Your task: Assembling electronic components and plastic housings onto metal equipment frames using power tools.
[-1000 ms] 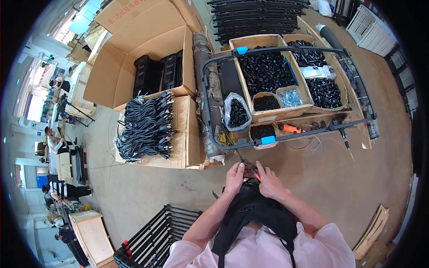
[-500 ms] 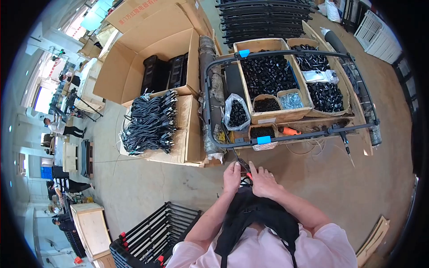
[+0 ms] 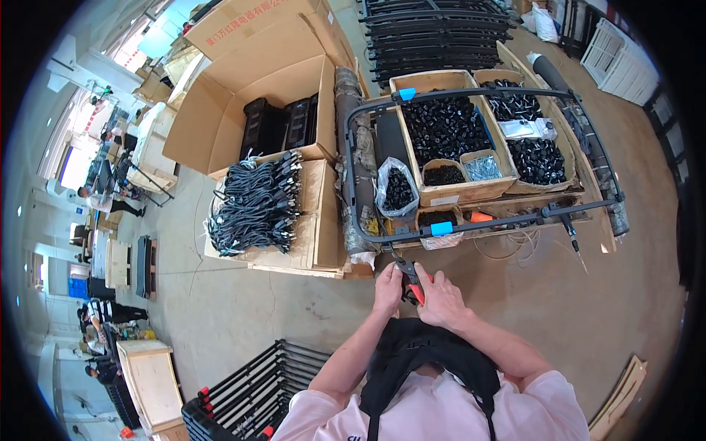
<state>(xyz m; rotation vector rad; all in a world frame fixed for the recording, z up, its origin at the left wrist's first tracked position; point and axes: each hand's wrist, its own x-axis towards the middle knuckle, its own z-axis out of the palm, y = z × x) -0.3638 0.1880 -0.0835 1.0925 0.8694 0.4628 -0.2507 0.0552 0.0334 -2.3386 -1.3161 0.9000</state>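
Right hand (image 3: 443, 301) closes round red-handled pliers (image 3: 417, 292), held just off the near edge of the tabletop (image 3: 526, 203), by its left corner; left hand (image 3: 387, 289) pinches a dark strand (image 3: 398, 257) at their head, presumably steadying it; black frame (image 3: 507, 220) lies alongside, probably for easy reach.

Bare forearms (image 3: 354, 344) angled inward, left hand (image 3: 387, 290) and right hand (image 3: 443, 301) close together, fingers (image 3: 424, 276) bent

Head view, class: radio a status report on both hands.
Right hand holds red-handled pliers. Left hand beside pliers' head, grip unclear. Black frame just beyond.
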